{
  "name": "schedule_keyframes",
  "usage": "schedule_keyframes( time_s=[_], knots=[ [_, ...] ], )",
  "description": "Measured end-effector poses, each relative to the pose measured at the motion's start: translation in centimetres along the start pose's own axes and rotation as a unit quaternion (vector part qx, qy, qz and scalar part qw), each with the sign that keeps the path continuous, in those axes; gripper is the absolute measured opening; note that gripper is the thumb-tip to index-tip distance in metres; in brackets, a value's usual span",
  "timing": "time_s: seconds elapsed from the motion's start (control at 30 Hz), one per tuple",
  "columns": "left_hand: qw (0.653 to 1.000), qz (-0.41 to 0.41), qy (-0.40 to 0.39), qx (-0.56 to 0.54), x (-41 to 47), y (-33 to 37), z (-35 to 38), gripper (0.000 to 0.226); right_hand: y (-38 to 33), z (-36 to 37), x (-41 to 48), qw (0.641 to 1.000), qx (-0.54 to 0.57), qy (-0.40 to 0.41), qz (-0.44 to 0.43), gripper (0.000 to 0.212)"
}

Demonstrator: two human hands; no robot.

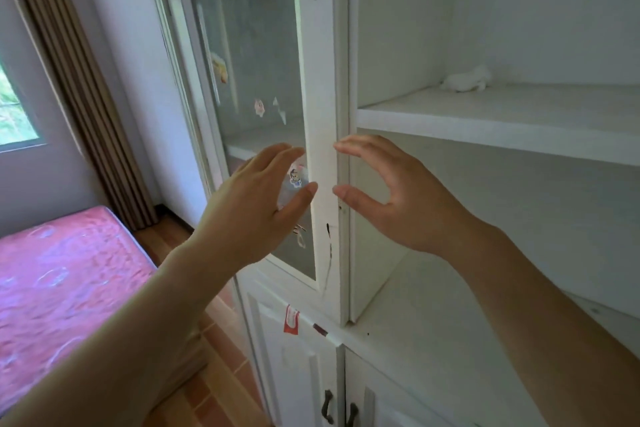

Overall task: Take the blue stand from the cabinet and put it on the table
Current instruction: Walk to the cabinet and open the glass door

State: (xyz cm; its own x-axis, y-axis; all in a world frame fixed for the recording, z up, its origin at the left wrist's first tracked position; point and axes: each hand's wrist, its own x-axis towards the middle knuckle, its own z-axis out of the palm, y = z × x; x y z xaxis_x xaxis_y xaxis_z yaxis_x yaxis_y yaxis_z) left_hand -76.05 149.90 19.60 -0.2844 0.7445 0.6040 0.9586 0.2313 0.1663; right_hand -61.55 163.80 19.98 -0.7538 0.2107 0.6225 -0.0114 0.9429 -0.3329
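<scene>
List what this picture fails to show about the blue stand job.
- Blue stand: nowhere in the head view; both open shelves show only a small white object.
- Behind the glass door: contents blurred by frosting and stickers.
- Lower cabinet doors: shut, insides hidden.
- Table: outside the frame.
- Left hand and right hand: open, empty; whether they touch the door frame is unclear.

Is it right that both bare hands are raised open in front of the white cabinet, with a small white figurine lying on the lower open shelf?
Not quite: the head view shows the small white figurine on the upper open shelf. The left hand and right hand are open before the white cabinet.
</scene>
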Motion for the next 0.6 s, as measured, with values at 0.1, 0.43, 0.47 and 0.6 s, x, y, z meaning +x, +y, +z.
schedule_keyframes(
  time_s=[0.1,0.43,0.47,0.6],
  knots=[
    [1.0,0.011,0.005,-0.009,1.1,-0.8,-1.0,0.06,-0.9,-0.5,1.3,1.0,0.013,0.024,0.004,0.049],
    [0.998,0.042,0.054,-0.013,6.5,-2.0,-4.8,0.057,-1.8,-3.3,6.7,0.997,-0.011,0.072,-0.006,0.048],
    [0.997,0.045,0.061,-0.014,7.0,-2.0,-5.1,0.057,-1.8,-3.5,7.3,0.997,-0.02,0.076,-0.01,0.048],
    [0.995,0.064,0.082,-0.011,9.2,-1.4,-5.9,0.056,-1.8,-4.3,9.1,0.994,-0.052,0.093,-0.026,0.047]
  ],
)
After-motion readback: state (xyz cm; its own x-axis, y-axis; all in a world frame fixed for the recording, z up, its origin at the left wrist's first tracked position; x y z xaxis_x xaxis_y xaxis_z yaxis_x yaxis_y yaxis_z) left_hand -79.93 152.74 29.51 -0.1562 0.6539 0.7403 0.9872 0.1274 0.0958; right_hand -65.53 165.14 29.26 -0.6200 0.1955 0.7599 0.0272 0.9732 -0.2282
